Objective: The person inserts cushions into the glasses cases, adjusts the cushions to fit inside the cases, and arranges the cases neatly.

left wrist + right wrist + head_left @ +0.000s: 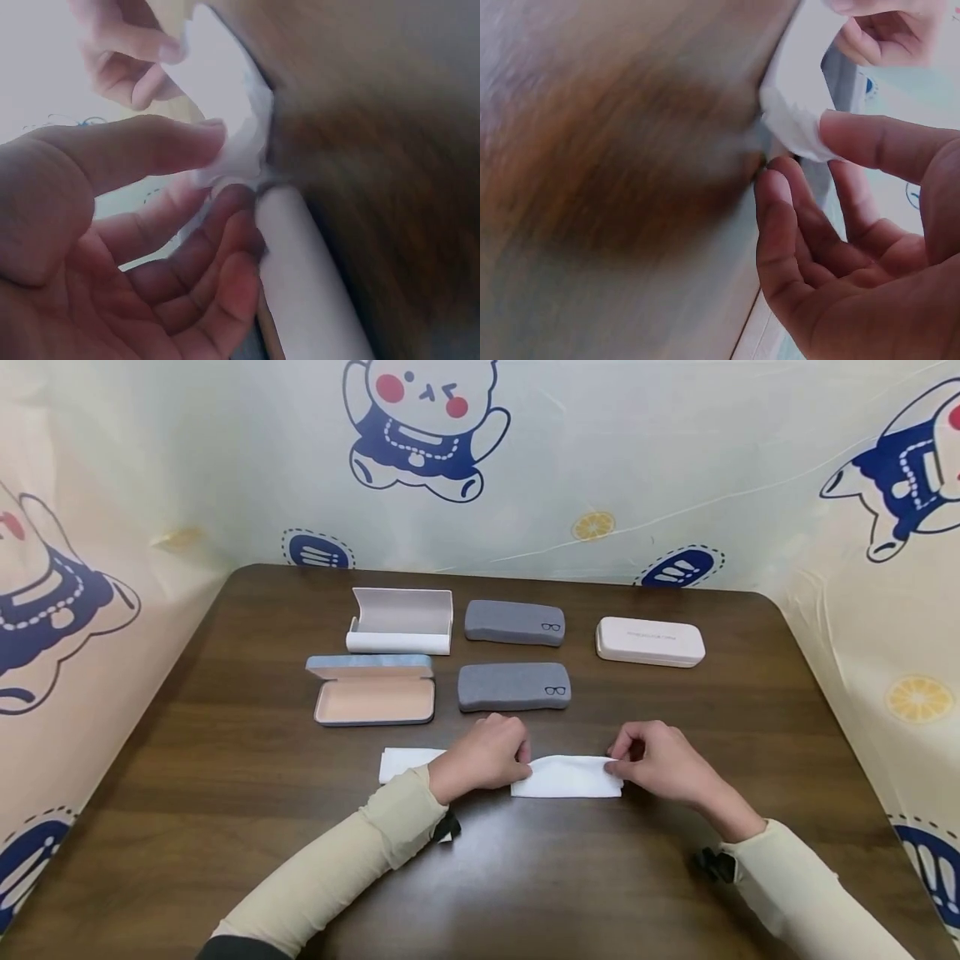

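Observation:
A folded white cloth [567, 778] lies near the front middle of the table, its upper edge slightly raised. My left hand [483, 757] pinches its left end between thumb and fingers, and my right hand [662, 764] pinches the right end. In the left wrist view, the cloth [225, 82] stretches away from the left thumb toward the other hand. The right wrist view has the cloth's end [799, 124] between the right thumb and forefinger, the other fingers curled below. A second folded white cloth [405, 763] lies to the left, partly hidden behind the left hand.
Beyond the hands, on the brown table [225, 810], stand an open white glasses case [401, 627], an open blue case with a peach lining [375, 700], two closed grey cases [513, 622] and a closed white case [650, 642]. A printed curtain [637, 443] hangs behind.

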Demonstrator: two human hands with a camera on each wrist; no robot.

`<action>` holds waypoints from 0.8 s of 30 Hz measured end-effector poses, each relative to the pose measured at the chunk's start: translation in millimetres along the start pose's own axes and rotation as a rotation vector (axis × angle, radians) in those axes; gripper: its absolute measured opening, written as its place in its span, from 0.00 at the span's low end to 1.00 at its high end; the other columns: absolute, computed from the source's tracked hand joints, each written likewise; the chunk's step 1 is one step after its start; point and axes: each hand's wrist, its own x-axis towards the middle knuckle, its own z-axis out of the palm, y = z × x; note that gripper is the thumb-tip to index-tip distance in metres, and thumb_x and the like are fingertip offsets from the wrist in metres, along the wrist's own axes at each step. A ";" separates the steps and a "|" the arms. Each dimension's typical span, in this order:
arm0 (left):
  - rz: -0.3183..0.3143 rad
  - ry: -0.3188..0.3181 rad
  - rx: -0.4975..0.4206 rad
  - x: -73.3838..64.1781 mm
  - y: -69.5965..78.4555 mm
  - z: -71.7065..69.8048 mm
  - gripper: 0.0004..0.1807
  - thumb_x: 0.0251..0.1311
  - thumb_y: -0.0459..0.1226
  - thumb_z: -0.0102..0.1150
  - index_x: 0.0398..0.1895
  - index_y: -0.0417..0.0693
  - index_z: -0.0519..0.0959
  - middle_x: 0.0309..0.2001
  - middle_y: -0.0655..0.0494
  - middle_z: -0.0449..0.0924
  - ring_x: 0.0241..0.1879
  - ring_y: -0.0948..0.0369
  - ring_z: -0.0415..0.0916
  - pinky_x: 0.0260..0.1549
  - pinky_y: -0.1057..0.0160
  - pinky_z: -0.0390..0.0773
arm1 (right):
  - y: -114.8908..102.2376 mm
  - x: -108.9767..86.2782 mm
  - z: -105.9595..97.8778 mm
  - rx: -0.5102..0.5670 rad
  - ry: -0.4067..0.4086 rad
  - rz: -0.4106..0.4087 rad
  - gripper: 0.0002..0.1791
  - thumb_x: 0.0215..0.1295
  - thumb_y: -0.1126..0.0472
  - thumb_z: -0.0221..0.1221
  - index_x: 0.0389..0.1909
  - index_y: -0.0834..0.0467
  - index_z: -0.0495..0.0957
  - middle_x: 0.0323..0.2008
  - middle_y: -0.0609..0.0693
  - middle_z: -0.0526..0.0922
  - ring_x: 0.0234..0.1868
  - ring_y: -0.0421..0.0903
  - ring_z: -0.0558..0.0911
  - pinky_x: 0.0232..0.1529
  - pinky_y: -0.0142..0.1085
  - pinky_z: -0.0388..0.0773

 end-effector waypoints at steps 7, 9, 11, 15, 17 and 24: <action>-0.038 0.023 -0.335 -2.0 -3.1 -6.2 0.06 0.56 0.33 0.69 0.25 0.51 0.81 0.21 0.62 0.79 0.24 0.64 0.74 0.29 0.65 0.74 | -1.0 -5.2 -3.4 0.172 0.060 0.010 0.08 0.59 0.66 0.70 0.28 0.57 0.79 0.26 0.49 0.80 0.29 0.48 0.78 0.30 0.35 0.75; -0.058 0.039 -0.397 -3.0 -4.5 -7.7 0.04 0.57 0.33 0.68 0.28 0.49 0.82 0.23 0.61 0.80 0.25 0.64 0.75 0.31 0.65 0.75 | -2.7 -6.2 -4.1 0.215 0.080 0.016 0.08 0.59 0.66 0.70 0.29 0.59 0.79 0.26 0.51 0.80 0.30 0.48 0.78 0.29 0.35 0.75; -0.083 0.057 -0.439 -5.1 -6.1 -9.2 0.02 0.58 0.32 0.66 0.31 0.48 0.83 0.24 0.60 0.80 0.27 0.64 0.75 0.32 0.64 0.75 | -5.3 -5.8 -4.5 0.251 0.089 0.018 0.08 0.59 0.65 0.71 0.31 0.60 0.79 0.27 0.52 0.80 0.29 0.48 0.78 0.28 0.35 0.76; -0.124 0.076 -0.517 -9.4 -7.7 -12.4 0.06 0.59 0.30 0.63 0.38 0.43 0.85 0.26 0.59 0.81 0.26 0.64 0.74 0.31 0.65 0.74 | -11.9 -5.2 -5.7 0.310 0.093 0.021 0.10 0.60 0.64 0.71 0.34 0.62 0.79 0.28 0.54 0.81 0.28 0.49 0.78 0.26 0.35 0.77; -0.138 0.081 -0.527 -11.5 -8.1 -15.1 0.07 0.60 0.30 0.63 0.40 0.41 0.86 0.26 0.59 0.81 0.25 0.65 0.73 0.29 0.66 0.73 | -15.4 -5.0 -6.6 0.333 0.094 0.024 0.10 0.61 0.63 0.71 0.36 0.63 0.80 0.29 0.55 0.81 0.28 0.49 0.78 0.26 0.35 0.77; -0.165 0.109 -0.506 -21.1 -15.1 -29.3 0.05 0.63 0.34 0.64 0.37 0.45 0.88 0.28 0.59 0.82 0.29 0.64 0.75 0.31 0.65 0.73 | -28.5 0.3 -6.9 0.391 0.087 0.011 0.11 0.61 0.64 0.70 0.40 0.65 0.82 0.31 0.57 0.82 0.28 0.49 0.80 0.28 0.37 0.81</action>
